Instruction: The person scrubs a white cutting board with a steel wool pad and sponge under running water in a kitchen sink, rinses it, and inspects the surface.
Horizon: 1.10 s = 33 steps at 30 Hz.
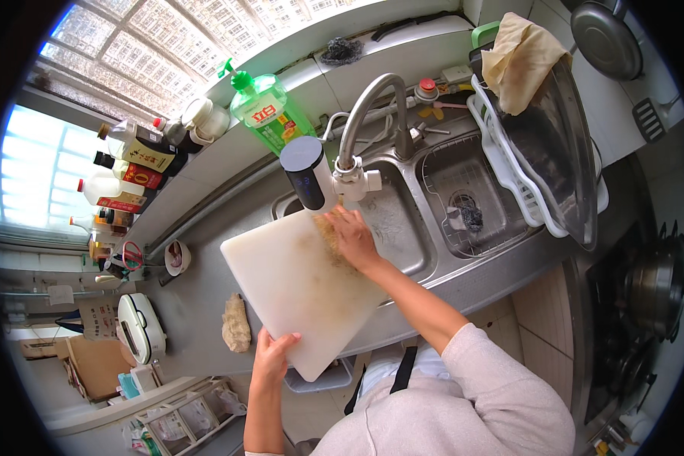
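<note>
A white plastic cutting board [296,285] is tilted over the counter and the left basin of the sink [402,228], with brownish stains on its face. My left hand [273,350] grips its lower left edge, thumb on top. Against the board's upper right part, my right hand [350,236] presses a tan, coarse scrubbing pad [326,228], partly hidden under the fingers. The faucet [370,102], with a white fitting and a dark-topped heater or filter unit [305,165], stands just above the board's top edge.
A green dish soap pump bottle [271,111] stands behind the faucet. A tan crumpled cloth [236,324] lies left of the board. The right basin holds a wire rack and steel wool [470,216]. A white dish rack [513,171] with a glass lid stands at the right.
</note>
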### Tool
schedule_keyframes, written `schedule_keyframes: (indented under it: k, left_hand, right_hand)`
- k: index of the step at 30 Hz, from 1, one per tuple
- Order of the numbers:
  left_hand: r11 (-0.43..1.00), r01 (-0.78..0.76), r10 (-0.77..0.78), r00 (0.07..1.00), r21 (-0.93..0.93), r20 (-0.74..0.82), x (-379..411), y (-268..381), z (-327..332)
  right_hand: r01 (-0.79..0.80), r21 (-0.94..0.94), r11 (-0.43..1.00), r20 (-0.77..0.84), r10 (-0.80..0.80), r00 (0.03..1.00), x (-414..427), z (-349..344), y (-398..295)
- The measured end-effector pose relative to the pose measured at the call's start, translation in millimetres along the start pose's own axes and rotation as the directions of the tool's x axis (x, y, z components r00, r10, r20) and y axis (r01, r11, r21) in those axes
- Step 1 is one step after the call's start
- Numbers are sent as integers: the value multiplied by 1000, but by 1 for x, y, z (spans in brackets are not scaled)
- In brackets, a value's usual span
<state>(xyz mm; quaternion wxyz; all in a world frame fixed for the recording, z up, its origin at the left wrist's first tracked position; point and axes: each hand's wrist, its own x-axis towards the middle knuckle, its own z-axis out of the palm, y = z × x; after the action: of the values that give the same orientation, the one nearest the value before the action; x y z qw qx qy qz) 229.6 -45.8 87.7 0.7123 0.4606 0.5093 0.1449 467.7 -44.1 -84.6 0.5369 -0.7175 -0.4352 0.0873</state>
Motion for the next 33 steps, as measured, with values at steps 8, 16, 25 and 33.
schedule_keyframes:
  k: [8,16,25,33]
  left_hand:
    - [936,-238,257,966,260,-39,5,1,-18]
    - [616,-415,463,878,669,119,8,0,-9]
    - [152,-675,381,714,722,588,58,22,25]
    - [-192,-852,201,451,487,869,108,27,63]
  right_hand:
    - [-579,-24,815,159,575,803,-42,-37,95]
    - [-731,408,547,274,690,670,-51,-92,82]
    - [-696,372,615,143,703,697,-70,-144,60]
    - [-634,101,767,44,633,773,-105,-167,64]
